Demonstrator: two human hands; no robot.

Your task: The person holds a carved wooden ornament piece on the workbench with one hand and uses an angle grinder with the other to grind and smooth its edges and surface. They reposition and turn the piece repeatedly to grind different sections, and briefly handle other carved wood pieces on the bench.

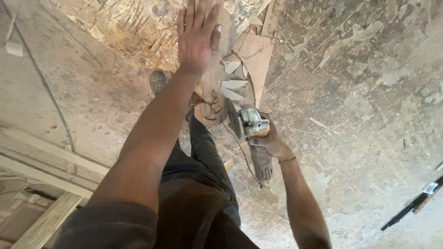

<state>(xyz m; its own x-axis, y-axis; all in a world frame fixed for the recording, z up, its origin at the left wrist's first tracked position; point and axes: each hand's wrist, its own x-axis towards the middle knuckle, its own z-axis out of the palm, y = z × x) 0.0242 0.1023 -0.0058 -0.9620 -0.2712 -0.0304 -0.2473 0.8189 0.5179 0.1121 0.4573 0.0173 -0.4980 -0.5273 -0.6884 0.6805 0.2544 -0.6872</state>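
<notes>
- The left hand is laid flat on a long wooden board, with the palm down and the fingers stretched out and released; nothing is grasped by it.
- The board is seen under the left palm and below the wrist. Its upper part is covered by the fingers, and its lower, rounded end lies close to the grinder disc.
- An angle grinder is gripped by the right hand. The fingers are clenched around the body of the tool, just behind its metal head.
- The dark round disc of the grinder is found just left of the right fingers, at the edge of the lower end of the board. If it touches the wood cannot be told.
- The handle end of the grinder sticks out below the right hand, toward the person.
- Pale wood offcuts and a brown cardboard piece are spread on the floor just right of the board, between the two hands.
- A shoe is seen left of the left wrist, on the dusty concrete floor.
- Wooden beams lie far to the left of both hands.
</notes>
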